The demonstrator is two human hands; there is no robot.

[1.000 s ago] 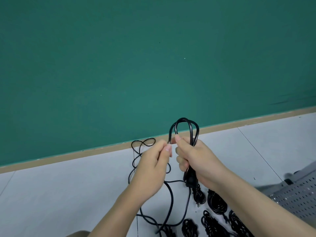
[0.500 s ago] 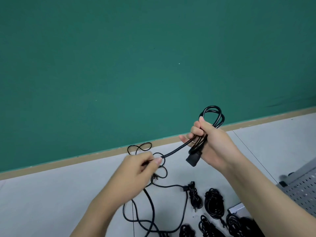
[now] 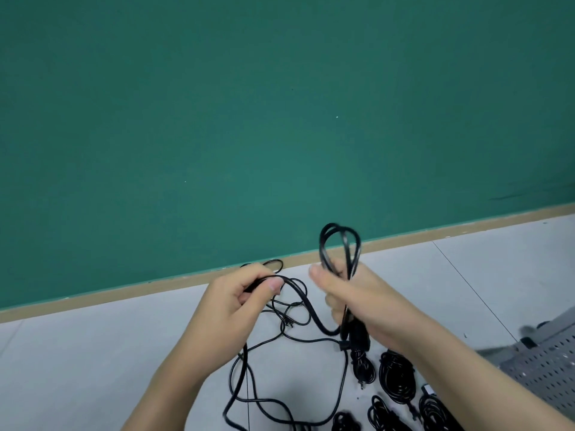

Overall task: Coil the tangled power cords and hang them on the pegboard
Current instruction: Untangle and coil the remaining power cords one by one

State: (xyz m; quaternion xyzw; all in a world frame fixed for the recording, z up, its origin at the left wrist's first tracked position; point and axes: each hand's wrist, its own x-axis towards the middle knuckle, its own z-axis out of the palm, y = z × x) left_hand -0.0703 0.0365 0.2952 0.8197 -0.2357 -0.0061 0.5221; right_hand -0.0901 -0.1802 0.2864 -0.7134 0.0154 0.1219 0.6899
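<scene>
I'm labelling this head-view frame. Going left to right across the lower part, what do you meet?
Left hand pinching the loose cord → right hand gripping the coiled loops → bundled cords on the floor → grey pegboard.

**Flat, soft light, a bit smeary**

Even, fairly bright light with no glare. The hands barely shade the floor (image 3: pixel 93 353). Right hand (image 3: pixel 351 293) has motion blur at the fingertips. Wide lens bends the wall (image 3: pixel 280 119) baseboard, and everything looks slightly soft.

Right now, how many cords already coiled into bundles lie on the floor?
5 in view: first bundle below the right hand, second bundle beside it, and third bundle, fourth bundle, fifth bundle along the bottom edge. The right forearm may hide more.
</scene>
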